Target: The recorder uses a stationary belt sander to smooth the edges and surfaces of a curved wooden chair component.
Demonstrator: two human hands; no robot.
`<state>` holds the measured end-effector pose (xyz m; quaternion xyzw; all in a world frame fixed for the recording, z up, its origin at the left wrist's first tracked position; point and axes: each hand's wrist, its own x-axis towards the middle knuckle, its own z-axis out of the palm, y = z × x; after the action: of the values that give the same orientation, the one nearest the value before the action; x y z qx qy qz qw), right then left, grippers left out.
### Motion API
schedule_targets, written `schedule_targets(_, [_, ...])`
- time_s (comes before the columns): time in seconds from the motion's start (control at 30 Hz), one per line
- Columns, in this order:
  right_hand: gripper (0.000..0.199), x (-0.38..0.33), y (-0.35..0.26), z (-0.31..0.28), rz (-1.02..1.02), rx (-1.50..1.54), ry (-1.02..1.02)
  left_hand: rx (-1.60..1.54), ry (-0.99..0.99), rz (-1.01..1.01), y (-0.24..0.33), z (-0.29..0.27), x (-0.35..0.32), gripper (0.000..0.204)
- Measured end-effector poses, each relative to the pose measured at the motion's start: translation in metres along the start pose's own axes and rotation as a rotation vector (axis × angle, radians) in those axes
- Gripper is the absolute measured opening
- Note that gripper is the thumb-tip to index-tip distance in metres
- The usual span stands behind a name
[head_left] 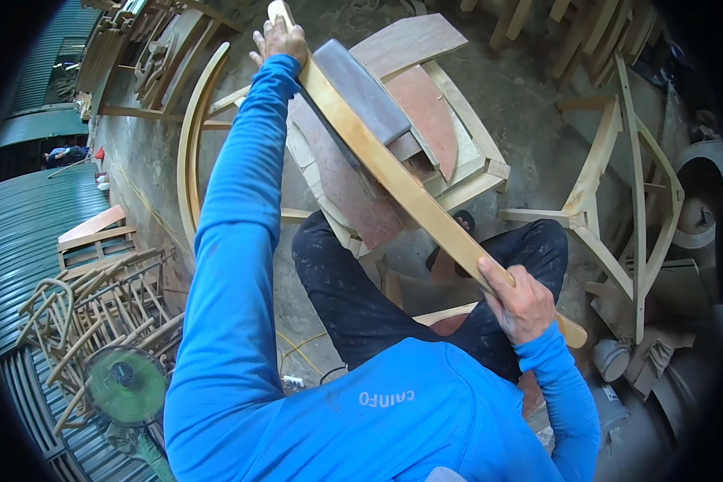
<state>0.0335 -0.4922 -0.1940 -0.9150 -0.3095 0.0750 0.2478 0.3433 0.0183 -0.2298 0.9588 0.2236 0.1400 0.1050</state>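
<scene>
A long, slightly curved wooden bar [414,197] with rounded ends slants from far left to near right in front of me. My left hand [283,43] grips it close to its far end, fingers partly spread. Close to its near end, my right hand [524,304] is wrapped round it, thumb on top. The bar's middle passes along the edge of a grey, flat-topped block [363,92], whose kind I cannot make out; whether they touch is unclear. Under the block is a low wooden stand [478,190] with worn reddish boards [426,108].
Curved wooden frame parts stand at left [193,136] and right [590,193]. A green fan [126,386] stands at lower left beside a heap of wooden frames [96,317]. A yellow cord [297,351] lies on the floor, and timber [594,32] is stacked at the far right.
</scene>
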Motion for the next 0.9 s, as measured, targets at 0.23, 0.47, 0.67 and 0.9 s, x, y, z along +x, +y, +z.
schedule_targets(0.23, [0.073, 0.025, -0.019, 0.015, 0.039, 0.043, 0.051, 0.093, -0.072, -0.093, 0.044, -0.002, -0.054, 0.073])
schedule_targets(0.47, [0.083, -0.058, -0.008, 0.010, 0.048, 0.136, -0.023, 0.083, -0.070, -0.133, 0.092, -0.040, -0.254, 0.082])
schedule_targets(0.67, [0.082, -0.129, 0.007, 0.001, 0.048, 0.212, -0.096, 0.035, -0.013, -0.142, 0.117, -0.036, -0.290, 0.079])
schedule_targets(0.9, [0.082, -0.196, 0.064, -0.024, -0.018, 0.166, -0.169, -0.040, -0.113, -0.150, 0.090, -0.039, -0.223, 0.077])
